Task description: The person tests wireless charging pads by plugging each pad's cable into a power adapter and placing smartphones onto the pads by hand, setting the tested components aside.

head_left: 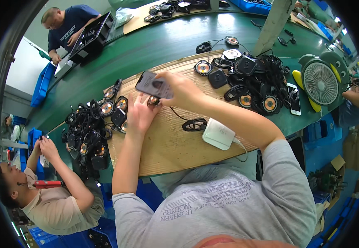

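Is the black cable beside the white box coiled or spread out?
Mostly coiled: the black cable lies in bundled loops on the cardboard, with one loose length running toward the right hand.

Wears lt-gray short-slv tee (266, 206) w/ dk lettering (177, 214).

Tabletop (163, 43) green; cardboard (169, 153) tan, faintly streaked. Chargers (107, 108) black, some faces ringed copper. Phone (149, 84) dark-edged, screen grey with a darker patch. Adapter (219, 134) plain white, cord (240, 142) likewise. Second phone (295, 108) white at both ends. Fan (332, 58) grey-green, grille (321, 84) pale grey, feet (298, 79) yellow. Wearer's shirt (282, 182) light grey, lettered dark. Side bin (43, 86) blue. Tool (47, 184) red.
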`<action>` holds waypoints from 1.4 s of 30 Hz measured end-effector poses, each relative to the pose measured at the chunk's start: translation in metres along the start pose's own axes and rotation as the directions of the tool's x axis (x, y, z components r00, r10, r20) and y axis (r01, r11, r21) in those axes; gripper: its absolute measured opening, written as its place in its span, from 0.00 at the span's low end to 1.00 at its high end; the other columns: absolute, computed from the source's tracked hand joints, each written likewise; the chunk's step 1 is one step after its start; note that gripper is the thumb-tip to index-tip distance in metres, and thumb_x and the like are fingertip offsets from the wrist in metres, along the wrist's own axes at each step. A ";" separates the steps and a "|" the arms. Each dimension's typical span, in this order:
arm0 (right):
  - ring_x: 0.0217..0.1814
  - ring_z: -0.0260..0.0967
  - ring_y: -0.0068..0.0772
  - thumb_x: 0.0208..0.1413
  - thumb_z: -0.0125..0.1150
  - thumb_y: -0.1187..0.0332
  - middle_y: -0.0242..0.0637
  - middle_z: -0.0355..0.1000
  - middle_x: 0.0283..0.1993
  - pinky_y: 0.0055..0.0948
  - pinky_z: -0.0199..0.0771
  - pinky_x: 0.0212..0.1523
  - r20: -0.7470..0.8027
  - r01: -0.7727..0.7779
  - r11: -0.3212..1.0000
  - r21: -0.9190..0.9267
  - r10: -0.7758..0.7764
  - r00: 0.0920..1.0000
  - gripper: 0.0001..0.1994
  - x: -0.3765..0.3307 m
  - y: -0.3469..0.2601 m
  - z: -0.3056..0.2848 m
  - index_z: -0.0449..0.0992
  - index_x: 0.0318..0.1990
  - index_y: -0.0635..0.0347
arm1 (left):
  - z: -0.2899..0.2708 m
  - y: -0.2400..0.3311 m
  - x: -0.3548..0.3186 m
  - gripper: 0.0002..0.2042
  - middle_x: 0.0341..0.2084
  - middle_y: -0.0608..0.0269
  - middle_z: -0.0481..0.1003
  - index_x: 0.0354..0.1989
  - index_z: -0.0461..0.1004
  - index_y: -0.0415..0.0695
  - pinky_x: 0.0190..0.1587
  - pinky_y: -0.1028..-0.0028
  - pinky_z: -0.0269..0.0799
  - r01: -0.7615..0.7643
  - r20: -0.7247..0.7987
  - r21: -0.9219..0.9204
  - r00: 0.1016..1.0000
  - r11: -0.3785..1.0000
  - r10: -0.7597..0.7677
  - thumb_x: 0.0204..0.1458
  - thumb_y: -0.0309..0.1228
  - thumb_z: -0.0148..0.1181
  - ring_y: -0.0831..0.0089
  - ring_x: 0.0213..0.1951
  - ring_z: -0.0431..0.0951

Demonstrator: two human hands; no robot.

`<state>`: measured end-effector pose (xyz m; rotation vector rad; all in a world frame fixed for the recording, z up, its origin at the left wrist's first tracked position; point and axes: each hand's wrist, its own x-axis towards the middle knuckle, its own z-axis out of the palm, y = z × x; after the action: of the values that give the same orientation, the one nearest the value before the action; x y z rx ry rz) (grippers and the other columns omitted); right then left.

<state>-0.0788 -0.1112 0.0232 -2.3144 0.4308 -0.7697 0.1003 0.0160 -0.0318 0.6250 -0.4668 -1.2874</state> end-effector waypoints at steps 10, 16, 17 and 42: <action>0.62 0.65 0.48 0.45 0.69 0.65 0.44 0.72 0.56 0.42 0.71 0.59 0.162 0.119 0.969 -0.217 -0.084 0.983 0.31 0.037 0.001 0.034 0.66 0.60 0.53 | 0.009 0.004 -0.005 0.34 0.59 0.50 0.69 0.66 0.59 0.44 0.58 0.51 0.66 -0.049 -0.208 -0.344 0.978 0.938 -0.025 0.64 0.60 0.33 0.56 0.59 0.70; 0.54 0.73 0.39 0.52 0.58 0.76 0.39 0.74 0.54 0.35 0.79 0.49 0.169 -0.079 0.703 -0.707 0.277 0.946 0.21 0.126 0.086 -0.051 0.72 0.55 0.54 | 0.008 -0.002 0.000 0.32 0.60 0.50 0.69 0.66 0.60 0.45 0.60 0.47 0.63 0.024 -0.180 -0.240 0.981 0.970 -0.069 0.64 0.58 0.36 0.54 0.61 0.68; 0.52 0.73 0.40 0.52 0.57 0.75 0.39 0.75 0.53 0.36 0.79 0.46 0.159 -0.037 0.601 -0.798 0.269 0.950 0.20 0.127 0.114 -0.060 0.72 0.55 0.54 | 0.005 -0.002 0.000 0.32 0.61 0.50 0.68 0.66 0.60 0.45 0.60 0.46 0.62 0.027 -0.170 -0.232 0.983 0.972 -0.068 0.64 0.58 0.36 0.54 0.61 0.68; 0.42 0.74 0.32 0.54 0.53 0.81 0.31 0.74 0.49 0.30 0.75 0.44 -0.401 -0.265 0.819 -0.509 0.048 0.915 0.20 -0.069 0.017 -0.254 0.75 0.53 0.49 | -0.010 -0.009 -0.007 0.18 0.55 0.57 0.73 0.61 0.65 0.45 0.58 0.63 0.70 -0.031 -0.148 -0.037 0.989 0.999 0.025 0.63 0.27 0.51 0.63 0.56 0.74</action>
<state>-0.2927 -0.2126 0.1394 -2.6017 1.1432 -1.1198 0.0985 0.0227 -0.0453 0.6735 -0.3264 -1.2111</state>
